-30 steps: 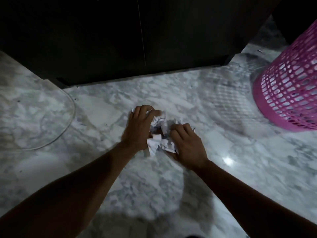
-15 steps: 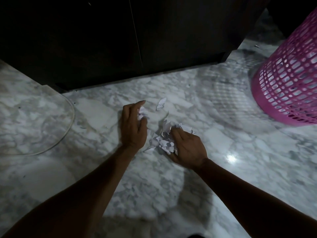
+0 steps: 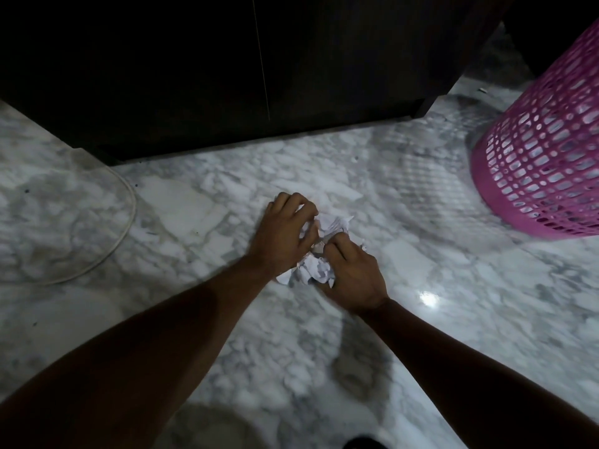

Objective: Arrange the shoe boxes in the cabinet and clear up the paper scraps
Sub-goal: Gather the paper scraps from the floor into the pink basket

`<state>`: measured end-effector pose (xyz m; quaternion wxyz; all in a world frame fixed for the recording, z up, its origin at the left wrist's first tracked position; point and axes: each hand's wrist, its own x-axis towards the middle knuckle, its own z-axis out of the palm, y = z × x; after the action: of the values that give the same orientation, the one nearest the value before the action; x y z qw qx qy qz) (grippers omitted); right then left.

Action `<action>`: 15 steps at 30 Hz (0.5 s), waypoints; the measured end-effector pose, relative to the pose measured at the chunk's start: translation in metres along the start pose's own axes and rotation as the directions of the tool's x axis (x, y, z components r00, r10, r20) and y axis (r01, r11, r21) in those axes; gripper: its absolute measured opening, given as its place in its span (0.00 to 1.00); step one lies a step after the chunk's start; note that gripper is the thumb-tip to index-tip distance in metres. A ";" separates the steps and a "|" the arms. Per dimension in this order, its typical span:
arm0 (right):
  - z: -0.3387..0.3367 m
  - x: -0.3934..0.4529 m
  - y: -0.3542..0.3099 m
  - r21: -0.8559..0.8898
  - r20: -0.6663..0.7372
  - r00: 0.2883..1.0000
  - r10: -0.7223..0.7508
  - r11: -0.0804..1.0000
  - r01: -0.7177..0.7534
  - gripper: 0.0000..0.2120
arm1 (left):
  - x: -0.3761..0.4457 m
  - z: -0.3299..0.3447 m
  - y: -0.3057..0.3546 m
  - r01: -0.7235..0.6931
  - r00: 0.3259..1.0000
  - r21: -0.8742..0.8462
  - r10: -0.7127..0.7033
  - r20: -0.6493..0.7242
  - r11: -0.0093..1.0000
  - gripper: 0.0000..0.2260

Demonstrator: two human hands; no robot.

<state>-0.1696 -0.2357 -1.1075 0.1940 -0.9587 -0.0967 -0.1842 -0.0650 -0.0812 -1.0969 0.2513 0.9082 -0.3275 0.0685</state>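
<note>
Paper scraps (image 3: 316,268) heaped on marble floor (image 3: 421,335), cupped between left hand (image 3: 282,236) and right hand (image 3: 351,275), fingers curled round them. Cabinet (image 3: 227,76) shut; pink basket (image 3: 544,150) near. Binning remains, I judge.

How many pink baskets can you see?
1. The pink basket stands on the marble floor at the far right, beside the dark cabinet and away from the hands. Its right side runs out of the picture, so another could be hidden there.

Both forearms are bare to the frame edge, no sleeves showing.
</note>
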 end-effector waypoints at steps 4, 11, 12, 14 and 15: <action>0.008 -0.003 0.005 -0.033 0.049 0.997 0.064 0.997 -0.063 0.19 | -0.003 0.000 0.002 0.038 0.997 0.059 -0.034 -0.064 0.998 0.06; -0.010 0.034 0.006 0.096 0.110 0.968 0.225 0.967 -0.236 0.11 | 0.003 -0.004 0.003 0.229 0.970 0.042 -0.224 -0.092 0.973 0.15; -0.018 0.043 0.008 0.124 0.102 0.950 0.296 0.943 -0.307 0.10 | 0.007 -0.005 0.001 0.260 0.962 0.010 -0.258 -0.088 0.966 0.15; -0.036 0.058 0.013 0.183 0.064 0.900 0.431 0.882 -0.435 0.11 | 0.016 -0.013 -0.003 0.335 0.936 -0.088 -0.342 -0.079 0.938 0.15; -0.045 0.065 0.015 0.225 0.030 0.881 0.471 0.856 -0.466 0.12 | 0.021 -0.019 -0.006 0.382 0.916 -0.154 -0.396 -0.071 0.911 0.14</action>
<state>-0.1210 -0.2603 -1.0487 0.3416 -0.9226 0.1216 -0.1318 -0.0445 -0.0795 -1.0773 0.3376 0.9313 -0.1310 0.0399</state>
